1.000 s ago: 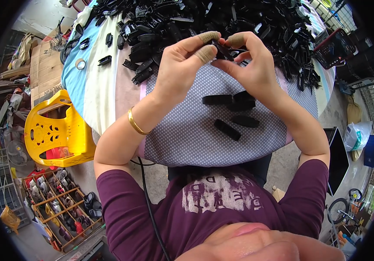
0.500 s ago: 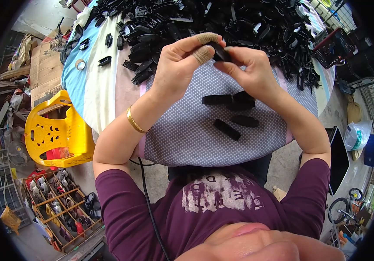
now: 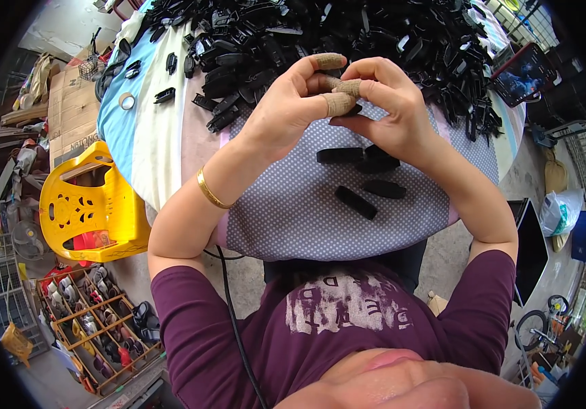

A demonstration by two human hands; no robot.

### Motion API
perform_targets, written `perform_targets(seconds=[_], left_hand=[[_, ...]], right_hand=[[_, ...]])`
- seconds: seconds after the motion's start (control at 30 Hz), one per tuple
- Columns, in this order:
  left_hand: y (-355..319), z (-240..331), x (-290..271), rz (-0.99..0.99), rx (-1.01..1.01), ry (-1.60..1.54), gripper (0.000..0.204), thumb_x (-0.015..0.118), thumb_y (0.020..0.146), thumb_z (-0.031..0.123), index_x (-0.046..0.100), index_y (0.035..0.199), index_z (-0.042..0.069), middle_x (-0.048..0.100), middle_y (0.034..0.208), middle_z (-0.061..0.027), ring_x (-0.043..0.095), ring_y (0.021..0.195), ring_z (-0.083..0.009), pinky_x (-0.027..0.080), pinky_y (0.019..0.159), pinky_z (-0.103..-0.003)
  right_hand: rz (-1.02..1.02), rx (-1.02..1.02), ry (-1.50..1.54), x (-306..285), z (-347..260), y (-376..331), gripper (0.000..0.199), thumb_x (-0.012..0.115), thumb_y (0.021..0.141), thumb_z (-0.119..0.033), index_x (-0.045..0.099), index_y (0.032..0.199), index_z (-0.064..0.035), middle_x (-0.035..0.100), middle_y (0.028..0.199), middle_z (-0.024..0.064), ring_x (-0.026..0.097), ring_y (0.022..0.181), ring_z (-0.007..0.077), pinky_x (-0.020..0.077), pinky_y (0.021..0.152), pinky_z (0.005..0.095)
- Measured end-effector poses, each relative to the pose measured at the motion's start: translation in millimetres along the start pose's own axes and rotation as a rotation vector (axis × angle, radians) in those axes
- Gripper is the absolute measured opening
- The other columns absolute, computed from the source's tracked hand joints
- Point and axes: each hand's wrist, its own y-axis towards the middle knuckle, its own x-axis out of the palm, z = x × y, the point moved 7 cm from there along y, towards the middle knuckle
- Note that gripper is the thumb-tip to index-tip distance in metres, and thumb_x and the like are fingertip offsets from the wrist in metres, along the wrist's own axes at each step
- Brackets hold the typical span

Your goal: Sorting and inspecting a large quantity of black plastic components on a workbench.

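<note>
Head view: both hands meet just above the middle of the round table, fingertips pressed together around a small black plastic part that is mostly hidden between them. The left hand comes in from seven o'clock, its fingertips wrapped in tan tape, a gold bangle on the wrist. The right hand comes in from four o'clock and pinches the same part from the other side. At six o'clock of the hands, a few black parts lie on the dotted cloth. At twelve o'clock, a big heap of black parts covers the far table. A yellow plastic chair stands at nine o'clock
</note>
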Motion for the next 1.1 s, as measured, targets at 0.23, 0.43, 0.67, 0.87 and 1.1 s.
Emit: perform_targets(seconds=[0.23,0.43,0.67,0.87,1.1], left_hand=[[-1,1,6,-0.146,-0.07,-0.018,0.063,0.066,0.076,0.005,0.035,0.131,0.0,0.054,0.108,-0.0093,0.055,0.1,-0.0174,0.046,0.089,-0.029],[-5,34,1,-0.007,0.255,0.214,0.057,0.068,0.079,0.008,0.042,0.129,0.0,0.058,0.109,-0.0124,0.06,0.092,-0.017,0.051,0.08,-0.027],[-5,27,-6,0.09,0.229,0.174,0.036,0.07,0.077,0.008,0.06,0.111,0.0,0.065,0.09,-0.006,0.062,0.083,-0.0122,0.05,0.077,-0.023],[-11,33,9,0.086,0.333,0.83,0.026,0.075,0.069,0.006,0.065,0.092,-0.001,0.064,0.08,-0.0034,0.059,0.072,-0.0069,0.048,0.061,-0.019],[-15,15,35,-0.232,0.049,1.003,0.03,0.076,0.069,0.015,0.066,0.092,0.0,0.058,0.073,-0.0036,0.05,0.061,-0.0086,0.044,0.056,-0.024]], right_hand=[[-0.039,-0.083,0.076,2,-4,-1,0.027,0.075,0.06,-0.003,0.066,0.086,0.001,0.061,0.099,0.0085,0.057,0.092,0.0226,0.0488,0.074,0.0304],[-0.01,0.549,0.648,0,50,-14,0.023,0.065,0.082,-0.008,0.063,0.102,0.0036,0.06,0.103,0.0062,0.058,0.089,0.0116,0.0483,0.078,0.0236],[-0.372,0.491,0.575,15,47,-6,0.049,0.07,0.075,-0.015,0.054,0.12,0.0003,0.06,0.104,0.0066,0.057,0.091,0.0144,0.0503,0.077,0.0263],[-0.382,-0.019,-0.269,8,27,-5,0.026,0.064,0.069,-0.004,0.062,0.094,-0.0028,0.06,0.094,0.0057,0.055,0.09,0.0211,0.05,0.073,0.0298],[-0.319,0.09,-0.326,-4,43,-8,0.021,0.067,0.068,-0.006,0.061,0.088,-0.0048,0.06,0.08,0.0056,0.055,0.078,0.0237,0.0491,0.068,0.0312]])
